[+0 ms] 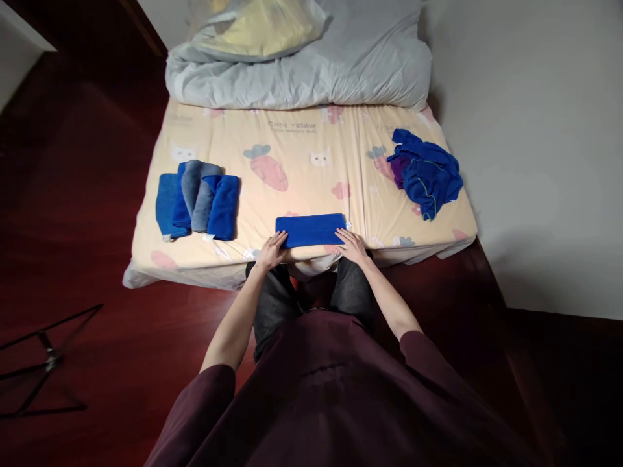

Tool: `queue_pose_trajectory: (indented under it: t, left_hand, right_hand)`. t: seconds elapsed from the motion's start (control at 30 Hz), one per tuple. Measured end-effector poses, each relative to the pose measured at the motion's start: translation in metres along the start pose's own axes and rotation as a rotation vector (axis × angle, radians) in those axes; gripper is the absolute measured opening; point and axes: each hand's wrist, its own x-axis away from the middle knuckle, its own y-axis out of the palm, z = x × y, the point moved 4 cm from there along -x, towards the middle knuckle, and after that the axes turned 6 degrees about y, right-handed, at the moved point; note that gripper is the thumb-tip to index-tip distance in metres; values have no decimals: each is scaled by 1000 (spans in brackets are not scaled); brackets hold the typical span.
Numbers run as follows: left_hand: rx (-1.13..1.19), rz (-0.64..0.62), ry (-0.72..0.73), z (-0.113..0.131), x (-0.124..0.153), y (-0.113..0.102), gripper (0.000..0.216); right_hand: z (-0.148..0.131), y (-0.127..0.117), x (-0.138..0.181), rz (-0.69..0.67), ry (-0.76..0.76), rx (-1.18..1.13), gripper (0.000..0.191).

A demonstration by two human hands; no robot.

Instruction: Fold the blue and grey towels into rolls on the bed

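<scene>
Two hands up front, well apart from each other: left hand [273,251] on the near left corner of a folded blue cloth [311,231], right hand [352,246] on its right end. Fingers stretched out over the fabric, not curled round it; any thumb hold underneath, I can't tell. That cloth lies as a neat flat rectangle at the near edge of the bed [302,188], right before the knees, and its folding looks all but done.

Over to the left, set slightly farther back, a row of folded cloths [224,207], blues and grey, lying side by side and partly overlapping; those look finished. And on the right, what seems the unfinished share: a crumpled heap [431,178], blue with a patch of purple, not folded; how many pieces, impossible to count. Farthest off, a bunched grey duvet [379,71] with something yellow [272,32] on top.
</scene>
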Motion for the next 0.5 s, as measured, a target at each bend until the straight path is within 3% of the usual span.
queue_pose_trajectory:
  t: [0.27, 0.5]
  left_hand:
    - [22, 28, -24, -11, -12, -5, 72]
    - [250, 58, -157, -11, 2, -23, 61]
  right_hand:
    - [0, -4, -20, -7, 73, -7, 72]
    - [14, -7, -17, 21, 157, -150, 52]
